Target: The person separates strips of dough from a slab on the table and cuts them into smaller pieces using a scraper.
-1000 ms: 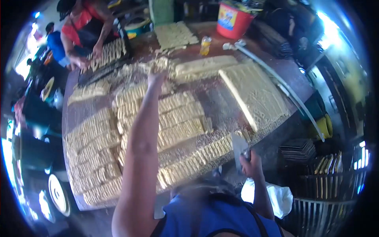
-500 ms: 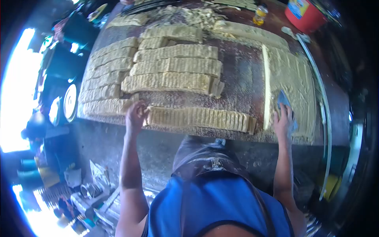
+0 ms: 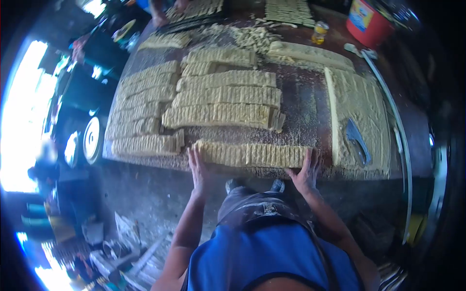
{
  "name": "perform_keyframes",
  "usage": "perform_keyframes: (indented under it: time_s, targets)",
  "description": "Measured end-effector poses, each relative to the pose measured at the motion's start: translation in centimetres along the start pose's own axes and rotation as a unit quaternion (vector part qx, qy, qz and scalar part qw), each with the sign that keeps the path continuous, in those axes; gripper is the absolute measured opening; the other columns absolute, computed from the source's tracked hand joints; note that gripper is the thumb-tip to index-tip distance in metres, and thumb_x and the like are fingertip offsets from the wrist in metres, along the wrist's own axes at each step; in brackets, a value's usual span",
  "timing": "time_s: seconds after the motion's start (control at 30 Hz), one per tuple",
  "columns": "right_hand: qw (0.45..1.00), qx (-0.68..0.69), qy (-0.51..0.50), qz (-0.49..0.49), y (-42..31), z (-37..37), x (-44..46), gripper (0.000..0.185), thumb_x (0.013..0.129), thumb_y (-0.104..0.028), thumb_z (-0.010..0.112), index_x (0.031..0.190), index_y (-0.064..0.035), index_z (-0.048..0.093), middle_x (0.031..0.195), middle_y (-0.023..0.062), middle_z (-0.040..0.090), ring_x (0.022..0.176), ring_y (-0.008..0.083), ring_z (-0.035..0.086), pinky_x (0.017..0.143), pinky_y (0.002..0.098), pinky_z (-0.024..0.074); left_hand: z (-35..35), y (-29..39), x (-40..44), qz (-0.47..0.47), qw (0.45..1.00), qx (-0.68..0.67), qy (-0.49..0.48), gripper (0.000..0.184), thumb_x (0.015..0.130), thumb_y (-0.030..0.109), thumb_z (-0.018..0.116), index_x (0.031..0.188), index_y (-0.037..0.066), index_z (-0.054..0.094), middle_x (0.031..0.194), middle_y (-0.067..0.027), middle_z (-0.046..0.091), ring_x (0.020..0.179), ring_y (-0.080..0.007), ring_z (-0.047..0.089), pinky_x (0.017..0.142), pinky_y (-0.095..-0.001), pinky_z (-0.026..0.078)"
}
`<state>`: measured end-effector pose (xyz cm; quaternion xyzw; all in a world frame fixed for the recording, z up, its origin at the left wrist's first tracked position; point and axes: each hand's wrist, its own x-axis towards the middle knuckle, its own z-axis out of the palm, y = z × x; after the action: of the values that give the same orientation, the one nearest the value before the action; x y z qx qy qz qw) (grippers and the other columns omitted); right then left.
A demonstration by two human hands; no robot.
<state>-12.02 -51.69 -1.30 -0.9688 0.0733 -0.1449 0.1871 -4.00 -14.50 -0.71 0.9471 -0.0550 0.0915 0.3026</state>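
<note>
A row of sliced pale dough (image 3: 252, 154) lies along the table's front edge. At its left end is my left hand (image 3: 198, 172), with fingers stretched forward and touching the end slice. My right hand (image 3: 306, 173) rests at the other end, its fingers extended and its thumb apart on the near side. Both hands are open, with the row between them. A broad-bladed knife (image 3: 357, 140) lies on the uncut dough slab (image 3: 361, 104) to the right, out of my hands. More sliced rows (image 3: 218, 115) lie just beyond the front one.
Crumbs and offcuts (image 3: 252, 38) are heaped at the back. A bottle (image 3: 319, 33) and a red bucket (image 3: 369, 24) stand at the far right. A long pale bar (image 3: 388, 89) runs along the slab's right side. Another person's hand (image 3: 159, 17) is at the far left.
My right hand has let go of the knife on the slab and moved left to the front row's right end. My left hand has shifted right, against the row's left end. The view has tilted slightly.
</note>
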Motion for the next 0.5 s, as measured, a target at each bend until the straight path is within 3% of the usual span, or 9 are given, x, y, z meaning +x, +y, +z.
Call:
perform_keyframes:
  time_s: [0.07, 0.1, 0.23, 0.3, 0.4, 0.5]
  targets:
    - [0.999, -0.019, 0.01, 0.034, -0.6, 0.6, 0.5, 0.117, 0.073, -0.053, 0.082, 0.157, -0.0052, 0.016, 0.153, 0.0315, 0.025, 0.139, 0.0561, 0.024, 0.112, 0.0707, 0.0196, -0.4, 0.1, 0.8, -0.008, 1.0, -0.008, 0.006, 0.112, 0.071, 0.014, 0.087, 0.157, 0.006, 0.017, 0.158, -0.0344, 0.018, 0.144, -0.0531, 0.023, 0.117, -0.057, 0.027]
    - [0.999, -0.014, 0.003, 0.034, -0.5, 1.0, 0.7, 0.118, 0.071, -0.053, 0.083, 0.157, -0.0059, 0.016, 0.153, 0.0313, 0.024, 0.14, 0.0553, 0.024, 0.112, 0.0702, 0.0203, 0.1, -1.0, 0.8, -0.009, 0.999, 0.035, -0.002, 0.118, 0.066, 0.026, 0.092, 0.157, 0.007, 0.019, 0.159, -0.0324, 0.018, 0.145, -0.052, 0.023, 0.117, -0.059, 0.025]
    - [0.992, -0.047, -0.054, 0.1, -2.8, -1.5, 2.0, 0.12, 0.066, -0.049, 0.089, 0.158, -0.0154, 0.019, 0.156, 0.0275, 0.022, 0.145, 0.0522, 0.02, 0.114, 0.0678, 0.0216, -2.8, -1.2, 3.4, 0.048, 0.995, 0.072, -0.058, 0.124, 0.054, 0.039, 0.096, 0.154, 0.009, 0.03, 0.158, -0.0267, 0.028, 0.146, -0.0464, 0.025, 0.115, -0.0592, 0.027]
    - [0.982, -0.086, -0.107, 0.127, -3.8, -2.5, 2.5, 0.122, 0.064, -0.046, 0.091, 0.16, -0.0232, 0.018, 0.16, 0.0246, 0.017, 0.148, 0.0507, 0.015, 0.115, 0.0668, 0.0221, -3.4, -3.2, 4.6, 0.083, 0.99, 0.049, -0.102, 0.121, 0.055, 0.038, 0.096, 0.153, 0.009, 0.032, 0.157, -0.0255, 0.03, 0.146, -0.045, 0.026, 0.115, -0.0593, 0.027]
    - [0.979, -0.028, -0.145, 0.142, -3.9, -2.1, 2.7, 0.124, 0.065, -0.047, 0.091, 0.16, -0.0234, 0.016, 0.162, 0.0243, 0.014, 0.148, 0.0495, 0.016, 0.116, 0.065, 0.0229, -4.0, -3.7, 6.0, 0.121, 0.979, 0.047, -0.159, 0.116, 0.056, 0.036, 0.096, 0.151, 0.008, 0.036, 0.154, -0.0221, 0.035, 0.144, -0.0417, 0.031, 0.115, -0.0574, 0.029]
    - [0.973, -0.054, -0.155, 0.163, -4.6, -2.5, 3.8, 0.125, 0.061, -0.045, 0.093, 0.159, -0.0221, 0.019, 0.162, 0.0244, 0.012, 0.148, 0.0468, 0.021, 0.116, 0.0627, 0.0277, -3.3, -4.0, 6.5, 0.13, 0.977, 0.004, -0.171, 0.111, 0.058, 0.03, 0.095, 0.15, 0.007, 0.037, 0.151, -0.0227, 0.038, 0.141, -0.0426, 0.034, 0.115, -0.0549, 0.031]
